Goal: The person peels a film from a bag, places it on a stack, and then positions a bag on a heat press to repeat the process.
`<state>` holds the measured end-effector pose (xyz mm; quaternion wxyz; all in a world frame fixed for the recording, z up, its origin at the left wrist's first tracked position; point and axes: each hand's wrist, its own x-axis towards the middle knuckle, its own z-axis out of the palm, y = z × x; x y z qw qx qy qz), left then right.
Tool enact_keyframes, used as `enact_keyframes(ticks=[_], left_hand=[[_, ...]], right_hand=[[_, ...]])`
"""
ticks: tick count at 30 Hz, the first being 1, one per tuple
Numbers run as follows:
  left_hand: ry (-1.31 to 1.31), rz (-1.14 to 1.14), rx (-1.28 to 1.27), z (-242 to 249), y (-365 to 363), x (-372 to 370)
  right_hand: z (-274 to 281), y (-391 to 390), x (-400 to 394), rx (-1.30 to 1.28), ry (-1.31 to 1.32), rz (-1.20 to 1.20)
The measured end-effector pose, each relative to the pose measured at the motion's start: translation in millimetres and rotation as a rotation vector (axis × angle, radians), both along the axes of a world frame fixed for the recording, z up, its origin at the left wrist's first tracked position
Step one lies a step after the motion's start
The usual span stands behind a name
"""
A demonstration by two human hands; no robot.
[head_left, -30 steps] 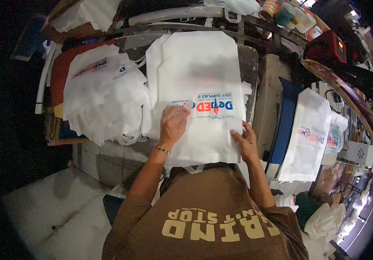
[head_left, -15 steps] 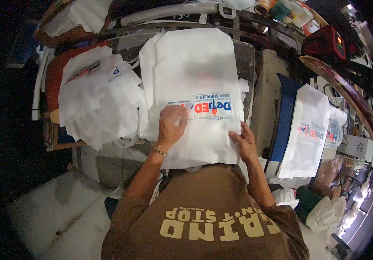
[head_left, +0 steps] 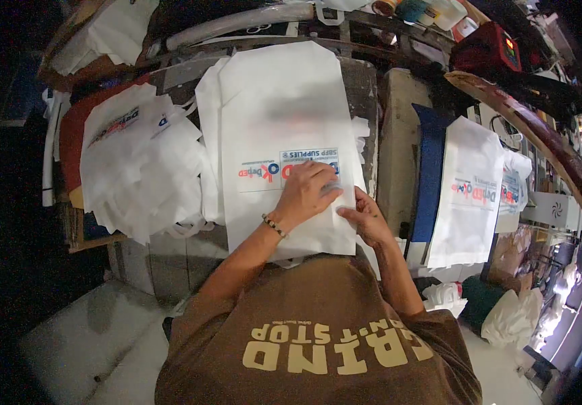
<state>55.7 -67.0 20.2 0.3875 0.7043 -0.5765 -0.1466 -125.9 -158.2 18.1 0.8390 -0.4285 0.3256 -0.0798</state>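
Note:
A white fabric bag (head_left: 284, 88) lies flat in front of me, with blue and red DepED print upside down from my side. My left hand (head_left: 310, 192), with a beaded bracelet at the wrist, rests over the right part of the print. Its fingers are curled toward the thumb, and a small greyish patch shows between them; I cannot make out what it is. Along the bag's lower right edge, my right hand (head_left: 368, 219) pinches the fabric, thumb on top and fingers underneath. Another white layer shows beneath the bag on its left.
Left of the bag is a heap of white printed bags (head_left: 145, 169). More printed bags (head_left: 466, 196) hang or lie at the right, beside a blue panel (head_left: 429, 175). A curved wooden piece (head_left: 534, 128) and a red device with a lit display (head_left: 487, 47) stand at upper right.
My left hand has slid right across the print, uncovering its left part and covering the DepED lettering. My right hand keeps its hold on the bag's edge. The view has shifted slightly.

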Motion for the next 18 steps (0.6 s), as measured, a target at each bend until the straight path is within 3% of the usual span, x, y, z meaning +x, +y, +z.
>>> enact_keyframes(ticks=[3,6,9,12,16,18], left_hand=[[0.019,-0.037,0.031,0,-1,3],[-0.03,-0.04,-0.092,-3,-3,8],[0.275,0.099,0.106,3,-5,25],[0.359,0.077,0.194,-9,-6,35],[0.281,0.051,0.147,-5,-8,38],[0.504,0.05,0.271,-12,-9,37]], right_hand=[[-4,1,-3,0.001,0.009,0.019],[1,3,-1,0.004,0.013,0.009],[-1,8,-1,-0.014,-0.004,-0.03],[-8,9,-2,-0.045,0.004,-0.027],[-20,12,-4,-0.069,0.049,-0.061],[-35,13,-8,-0.067,0.054,-0.068]])
